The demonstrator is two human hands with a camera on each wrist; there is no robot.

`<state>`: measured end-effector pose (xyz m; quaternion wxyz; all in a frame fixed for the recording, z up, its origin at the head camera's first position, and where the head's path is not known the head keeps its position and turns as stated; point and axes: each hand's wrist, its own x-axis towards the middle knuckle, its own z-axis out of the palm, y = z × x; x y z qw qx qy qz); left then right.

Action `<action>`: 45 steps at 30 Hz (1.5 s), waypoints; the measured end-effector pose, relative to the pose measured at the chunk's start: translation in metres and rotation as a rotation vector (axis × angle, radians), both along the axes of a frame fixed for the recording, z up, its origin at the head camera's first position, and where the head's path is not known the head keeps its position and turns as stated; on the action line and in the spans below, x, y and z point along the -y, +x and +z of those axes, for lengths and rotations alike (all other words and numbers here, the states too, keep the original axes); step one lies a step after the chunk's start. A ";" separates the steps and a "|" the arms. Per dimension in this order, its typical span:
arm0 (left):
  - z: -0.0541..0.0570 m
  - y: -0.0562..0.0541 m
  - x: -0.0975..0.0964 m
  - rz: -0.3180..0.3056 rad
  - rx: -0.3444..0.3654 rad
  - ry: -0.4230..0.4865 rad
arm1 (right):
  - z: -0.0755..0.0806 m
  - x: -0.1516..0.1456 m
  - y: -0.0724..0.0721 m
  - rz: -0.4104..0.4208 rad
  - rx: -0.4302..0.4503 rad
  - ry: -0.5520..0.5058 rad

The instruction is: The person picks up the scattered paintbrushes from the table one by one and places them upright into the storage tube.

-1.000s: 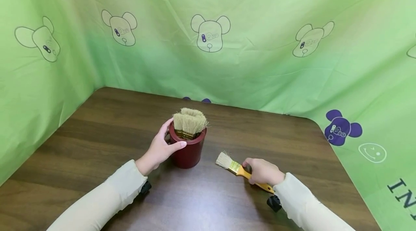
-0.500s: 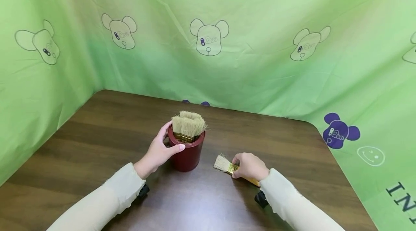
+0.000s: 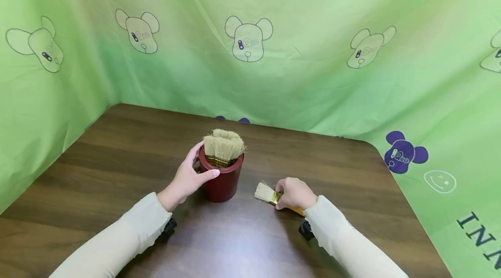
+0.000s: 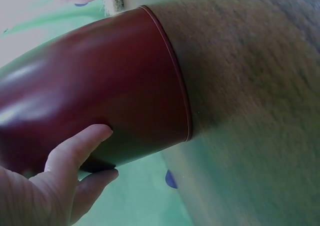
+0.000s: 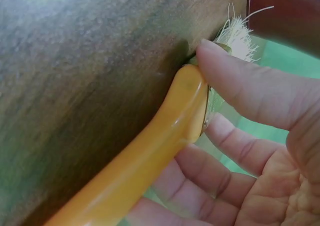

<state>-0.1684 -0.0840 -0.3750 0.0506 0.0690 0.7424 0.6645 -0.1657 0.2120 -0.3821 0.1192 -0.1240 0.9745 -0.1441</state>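
Note:
A dark red round cup (image 3: 223,185) stands upright on the table, with several paintbrushes (image 3: 224,146) packed in it, bristles up. My left hand (image 3: 185,181) grips its rim and side, thumb at the front and fingers at the left; the left wrist view shows fingertips against the smooth wall of the cup (image 4: 110,81). To the right, one flat paintbrush (image 3: 264,192) has its bristles pointing left toward the cup. My right hand (image 3: 296,193) pinches it at the metal band, thumb on one edge and fingers on the other. Its yellow handle (image 5: 135,156) runs back beneath the palm.
The brown wood-grain table (image 3: 129,156) has rounded far corners. A green cloth (image 3: 305,91) printed with bear heads hangs behind it and on both sides. Between the cup and the loose brush lies a short stretch of tabletop.
My right hand has slid forward along the paintbrush, from the handle to the metal band. The left hand keeps its hold on the cup; the whole view has shifted slightly.

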 end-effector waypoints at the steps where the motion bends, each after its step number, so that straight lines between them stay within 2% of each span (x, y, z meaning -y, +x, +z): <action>1: 0.000 0.000 0.001 0.004 0.001 -0.002 | 0.001 0.001 -0.001 0.001 0.000 -0.003; 12: -0.001 -0.001 0.001 0.000 0.001 0.002 | 0.001 -0.004 -0.005 0.016 0.075 -0.044; 21: -0.001 -0.002 0.001 0.006 0.001 0.005 | 0.014 -0.009 -0.019 0.037 0.018 -0.146; 27: -0.001 -0.002 0.001 0.006 0.011 0.001 | 0.025 -0.010 -0.024 0.038 -0.072 -0.377; 33: 0.000 -0.003 0.001 0.010 0.013 -0.003 | 0.046 -0.007 -0.030 -0.063 -0.170 -0.603; 36: 0.000 -0.003 0.002 0.012 0.014 -0.002 | 0.058 -0.006 -0.032 -0.106 -0.154 -0.701; 40: 0.000 -0.002 0.002 0.022 0.010 -0.004 | 0.071 -0.002 -0.034 -0.106 -0.112 -0.803; 45: 0.001 -0.003 0.001 0.022 0.005 -0.011 | 0.086 0.005 -0.034 -0.098 -0.092 -0.880</action>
